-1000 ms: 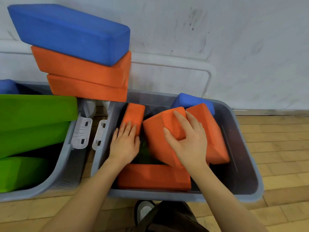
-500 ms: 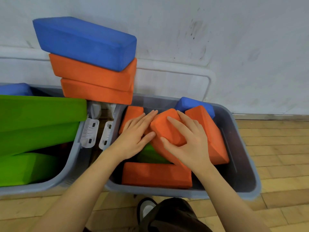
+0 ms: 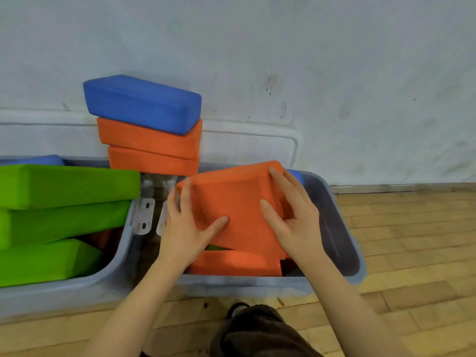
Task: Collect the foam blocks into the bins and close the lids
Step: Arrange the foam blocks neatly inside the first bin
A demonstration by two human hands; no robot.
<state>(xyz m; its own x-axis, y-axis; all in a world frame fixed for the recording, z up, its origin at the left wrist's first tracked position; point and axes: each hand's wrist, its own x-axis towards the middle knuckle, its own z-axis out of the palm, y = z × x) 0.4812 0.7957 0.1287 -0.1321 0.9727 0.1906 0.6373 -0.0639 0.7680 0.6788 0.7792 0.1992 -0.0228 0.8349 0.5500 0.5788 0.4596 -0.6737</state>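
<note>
Gripping an orange foam block (image 3: 231,202) over the right bin (image 3: 345,243), the left hand (image 3: 185,228) and right hand (image 3: 296,222) curl fingers round its sides. Another orange block (image 3: 237,262) lies inside that bin, under it.

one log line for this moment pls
phase: arranging | both hands: left hand, right hand grip orange block | over right bin | lids: open

orange block (image 3: 231,202) lifted, both hands gripping

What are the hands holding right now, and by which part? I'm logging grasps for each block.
Both hands hold one orange foam block over the right bin: the left hand grips its left edge, the right hand its right side and far corner.
</note>
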